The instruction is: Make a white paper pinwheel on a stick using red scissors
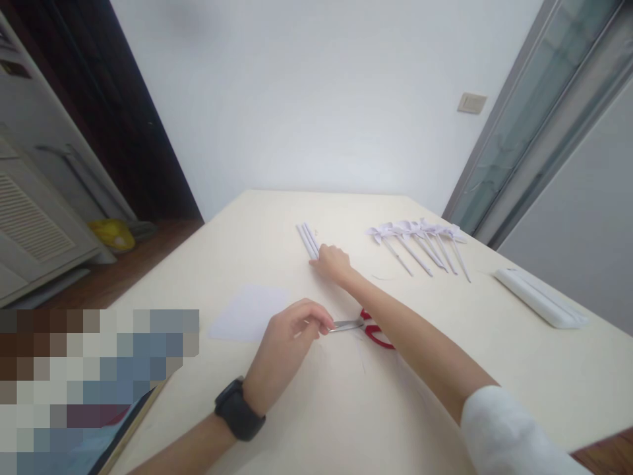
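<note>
My right hand (pixel 332 264) reaches across the table with its fingers closed at the near ends of several thin white rolled-paper sticks (pixel 306 239). Nearer to me, my left hand (pixel 294 333) has thumb and fingertips drawn together in a pinch. Whatever may be between them is hidden. Those fingertips are right by the blade tips of a pair of scissors (pixel 350 324) with red handles, partly covered by my right forearm. White paper (pixel 247 310) lies flat just beyond and left of my left hand.
Several white paper pinwheels (pixel 420 231) on sticks lie in a row at the back right. A long white plastic-wrapped pack (pixel 539 297) rests by the table's right edge. Thin paper scraps (pixel 363 359) lie near the scissors. A wall stands behind the table.
</note>
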{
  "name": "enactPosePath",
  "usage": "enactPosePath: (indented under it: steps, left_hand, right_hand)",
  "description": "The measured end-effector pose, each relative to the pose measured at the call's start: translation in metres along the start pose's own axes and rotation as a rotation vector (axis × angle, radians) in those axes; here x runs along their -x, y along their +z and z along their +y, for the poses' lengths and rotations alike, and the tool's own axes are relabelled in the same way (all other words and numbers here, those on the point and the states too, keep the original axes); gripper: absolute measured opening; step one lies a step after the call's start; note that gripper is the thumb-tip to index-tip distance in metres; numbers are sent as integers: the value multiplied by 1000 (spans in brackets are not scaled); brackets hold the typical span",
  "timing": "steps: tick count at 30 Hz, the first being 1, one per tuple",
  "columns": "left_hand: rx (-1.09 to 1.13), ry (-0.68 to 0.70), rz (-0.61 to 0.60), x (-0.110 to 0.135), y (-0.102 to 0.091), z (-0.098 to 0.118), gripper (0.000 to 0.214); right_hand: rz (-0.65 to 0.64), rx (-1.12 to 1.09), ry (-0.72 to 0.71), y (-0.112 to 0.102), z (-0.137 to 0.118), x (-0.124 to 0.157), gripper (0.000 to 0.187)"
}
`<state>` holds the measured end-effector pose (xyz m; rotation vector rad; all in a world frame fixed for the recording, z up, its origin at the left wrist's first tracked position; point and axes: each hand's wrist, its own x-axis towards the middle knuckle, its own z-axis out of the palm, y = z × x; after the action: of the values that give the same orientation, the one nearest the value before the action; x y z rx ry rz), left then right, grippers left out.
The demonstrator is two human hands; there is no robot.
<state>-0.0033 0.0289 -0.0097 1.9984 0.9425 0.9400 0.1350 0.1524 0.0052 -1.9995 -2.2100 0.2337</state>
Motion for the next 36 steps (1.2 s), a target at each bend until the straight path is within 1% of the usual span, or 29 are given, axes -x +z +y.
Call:
enactPosePath:
  steps: [3,6,11,15,17,19,21,23,25,30,36]
  left_hand:
    - [-35,14,3,0,-1,1,28]
    - [-94,38,3,1,-1,5,27]
    - [-296,90,-39,4,3,5,26]
    - [-536,115,-94,6,6,1,26]
    - [-673,109,-97,6,5,0,27]
    - [-818,80,-69,4,1,0,27]
    - [-963,30,-13,2,-6,0,30]
    - [-1090,-29,37,0,-14,-2,36]
    - [-1195,-83,58,-1,-21,-6,41]
    - [-1343,-185,-13,-2,-31,-21,49]
    - [-1395,-249,-64,-4,-31,-22,48]
  right_hand:
    - [52,59,45,6,0,-1,29]
    - [56,116,59,8,11,8,29]
    - [32,170,74,9,40,41,28]
    - [15,146,89,10,62,70,28]
    - [1,122,91,9,71,81,28]
    - [-15,94,76,6,78,88,28]
    - [-21,74,59,3,83,93,27]
    - [-18,64,48,1,85,96,27]
    - [-13,61,42,0,85,96,27]
    - [-7,78,25,1,82,96,28]
    - [-1,124,5,5,81,95,29]
